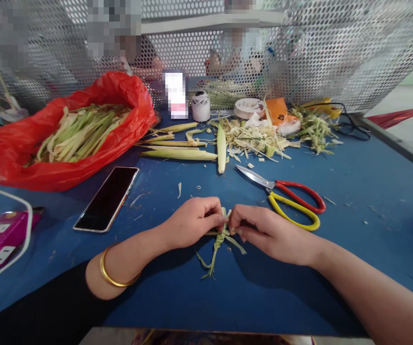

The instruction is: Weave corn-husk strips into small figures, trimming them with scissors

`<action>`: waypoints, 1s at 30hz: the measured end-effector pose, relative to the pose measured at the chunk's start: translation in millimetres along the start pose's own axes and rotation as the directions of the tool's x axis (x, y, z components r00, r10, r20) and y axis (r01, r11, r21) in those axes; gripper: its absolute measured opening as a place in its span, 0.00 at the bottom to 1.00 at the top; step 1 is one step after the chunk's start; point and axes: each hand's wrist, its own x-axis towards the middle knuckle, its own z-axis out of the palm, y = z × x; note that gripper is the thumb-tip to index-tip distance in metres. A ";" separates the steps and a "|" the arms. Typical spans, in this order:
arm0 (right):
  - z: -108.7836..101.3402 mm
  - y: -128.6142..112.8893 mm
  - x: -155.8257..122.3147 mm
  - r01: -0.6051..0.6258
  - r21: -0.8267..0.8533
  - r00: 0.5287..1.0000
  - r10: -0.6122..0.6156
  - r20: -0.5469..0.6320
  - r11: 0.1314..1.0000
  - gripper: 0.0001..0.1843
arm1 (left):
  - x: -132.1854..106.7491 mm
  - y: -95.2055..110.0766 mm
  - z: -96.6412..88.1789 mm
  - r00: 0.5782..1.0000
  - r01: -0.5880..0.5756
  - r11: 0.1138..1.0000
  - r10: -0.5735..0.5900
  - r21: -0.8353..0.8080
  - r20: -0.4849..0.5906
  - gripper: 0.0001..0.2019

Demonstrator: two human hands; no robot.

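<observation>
Between my two hands is a small braided figure of pale green leaf strips (218,243), with loose strip ends hanging below it onto the blue table. My left hand (192,223), with a gold bangle on the forearm, pinches its upper left part between thumb and forefinger. On the other side, my right hand (264,230) has its fingers closed on a strip at the upper right. Fingertips hide part of the braid. Scissors (276,187) with one red and one yellow handle lie just beyond my right hand, blades parted slightly.
A red plastic bag (127,100) full of long leaves stands at the left. A dark-screened phone (107,199) and a purple device (6,237) lie nearer. Husks (181,154) and a heap of scraps (256,136) line the back, before a perforated metal screen (199,52); people sit beyond.
</observation>
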 end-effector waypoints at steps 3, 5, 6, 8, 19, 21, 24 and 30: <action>-0.5 -2.0 -0.2 0.026 -0.022 1.000 -0.026 0.003 0.999 0.11 | -0.1 0.5 -0.5 1.000 -0.009 0.999 0.009 0.036 -0.006 0.10; -0.5 -3.1 -0.4 0.037 -0.030 0.999 -0.037 0.009 0.999 0.11 | 0.0 0.8 -1.1 1.000 -0.013 0.998 0.014 0.062 -0.005 0.10; -0.4 -3.6 -0.6 0.041 -0.034 0.999 -0.041 0.013 0.999 0.11 | 0.1 1.0 -1.4 1.000 -0.014 0.997 0.014 0.071 -0.002 0.10; 0.0 -4.3 -1.3 0.042 -0.049 0.999 -0.041 0.022 0.998 0.11 | 0.1 1.2 -1.7 1.000 -0.011 0.996 0.011 0.091 0.007 0.09; 0.9 5.5 6.2 -0.003 0.407 0.999 0.017 -0.031 0.913 0.04 | -0.5 6.5 -3.8 0.973 0.232 0.937 -0.218 -0.260 0.080 0.10; 0.4 6.5 7.4 0.049 0.442 0.997 -0.014 -0.082 0.896 0.03 | -1.7 7.2 -5.1 0.951 0.308 0.895 -0.287 -0.324 0.113 0.08; 0.5 7.0 7.8 0.050 0.468 0.994 0.003 -0.111 0.882 0.03 | -3.4 7.7 -5.1 0.929 0.368 0.852 -0.353 -0.373 0.108 0.05; 7.1 3.5 11.6 -0.003 0.535 0.986 0.092 -0.140 0.845 0.05 | -4.3 8.1 1.7 0.928 0.363 0.847 -0.365 -0.388 0.072 0.02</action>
